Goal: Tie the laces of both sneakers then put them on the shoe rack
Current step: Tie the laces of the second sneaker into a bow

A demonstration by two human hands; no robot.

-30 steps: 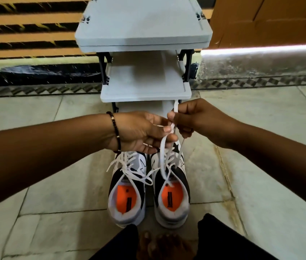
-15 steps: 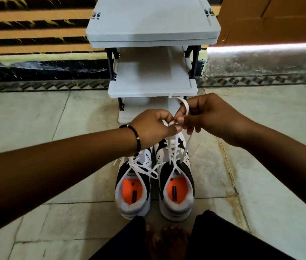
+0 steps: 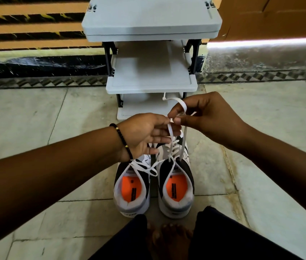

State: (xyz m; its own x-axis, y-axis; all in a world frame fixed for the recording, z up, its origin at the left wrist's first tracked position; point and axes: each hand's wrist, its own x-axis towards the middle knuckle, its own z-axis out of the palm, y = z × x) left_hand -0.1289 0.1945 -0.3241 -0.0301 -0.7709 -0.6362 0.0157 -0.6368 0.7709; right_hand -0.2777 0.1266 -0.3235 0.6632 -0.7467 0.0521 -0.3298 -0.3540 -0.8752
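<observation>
Two white-and-black sneakers with orange insoles stand side by side on the floor, heels toward me. The left sneaker (image 3: 132, 192) has its laces in a bow. Over the right sneaker (image 3: 175, 190), my right hand (image 3: 208, 117) pinches a loop of white lace (image 3: 181, 106) wound around its finger. My left hand (image 3: 144, 134) holds the other lace strand (image 3: 171, 132) at the fingertips, its lower fingers spread. The grey shoe rack (image 3: 151, 79) stands just beyond the shoes with bare shelves.
Pale floor tiles (image 3: 64, 113) stretch to both sides. A dark patterned skirting and striped wall run behind the rack. My bare feet (image 3: 167, 239) and dark trouser legs sit just behind the sneakers' heels.
Both hands have drawn the right sneaker's laces up and toward the rack. My right hand has formed a loop around its finger, and my left hand's lower fingers have spread.
</observation>
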